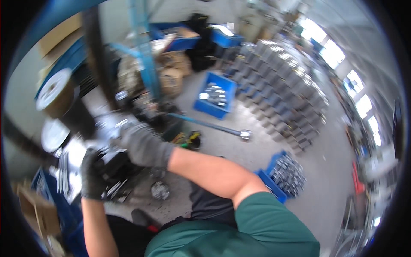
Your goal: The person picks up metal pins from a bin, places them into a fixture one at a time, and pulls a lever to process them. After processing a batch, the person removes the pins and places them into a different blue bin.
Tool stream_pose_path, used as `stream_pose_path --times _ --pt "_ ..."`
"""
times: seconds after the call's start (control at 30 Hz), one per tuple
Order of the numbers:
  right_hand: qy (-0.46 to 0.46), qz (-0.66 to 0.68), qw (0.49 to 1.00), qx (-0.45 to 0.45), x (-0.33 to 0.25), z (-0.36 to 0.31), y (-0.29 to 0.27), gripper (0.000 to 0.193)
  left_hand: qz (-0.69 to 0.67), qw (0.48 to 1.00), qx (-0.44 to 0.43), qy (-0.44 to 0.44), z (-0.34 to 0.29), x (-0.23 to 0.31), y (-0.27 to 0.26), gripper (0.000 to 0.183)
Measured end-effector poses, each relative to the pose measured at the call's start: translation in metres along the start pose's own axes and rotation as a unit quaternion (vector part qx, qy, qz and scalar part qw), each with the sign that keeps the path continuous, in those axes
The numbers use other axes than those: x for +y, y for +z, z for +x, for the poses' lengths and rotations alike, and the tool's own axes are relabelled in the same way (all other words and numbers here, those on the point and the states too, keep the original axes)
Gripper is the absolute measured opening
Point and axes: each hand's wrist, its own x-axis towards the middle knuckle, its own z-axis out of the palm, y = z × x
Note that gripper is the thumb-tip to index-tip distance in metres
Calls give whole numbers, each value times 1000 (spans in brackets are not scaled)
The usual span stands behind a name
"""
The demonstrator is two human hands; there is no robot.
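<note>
Working at a machine at nine o'clock, we press our gloved right hand (143, 145) onto a shiny metal part (112, 125), fingers clenched on it; our left hand (92, 175) grips below. Finished pieces fill blue bins (214, 95); more remain.

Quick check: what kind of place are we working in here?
Likely a metal-parts workshop or factory floor: blue plastic crates of shiny metal parts, long rows of stacked grey metal pieces, and a bare concrete floor.

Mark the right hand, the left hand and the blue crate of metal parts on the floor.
right hand (143, 145): head view, back of the grey glove.
left hand (92, 173): head view, back of the dark glove.
blue crate (212, 110): head view, near front wall.
</note>
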Motion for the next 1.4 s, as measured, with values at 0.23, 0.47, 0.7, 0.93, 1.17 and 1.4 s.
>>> stream_pose_path --times 0.23,0.47,0.7,0.93,1.17,1.4 --pt "122 -17 983 -133 -4 -21 -44 36 128 983 -32 126 18 -24 36 21" --pt "165 -55 965 -195 -12 -50 -74 35 185 964 -92 170 37 -62 38 28" --pt "207 -44 945 -250 -9 -81 -110 54 187 961 -141 146 9 -83 65 28" --pt "256 -55 935 -240 19 -105 -121 49 201 949 -198 140 -29 -91 100 27" --pt "249 -30 945 -212 21 -111 -114 41 244 948 -169 112 -34 -103 98 33" --pt "270 -57 918 -284 40 -122 -113 43 683 670 -218 190 0 -130 60 16"
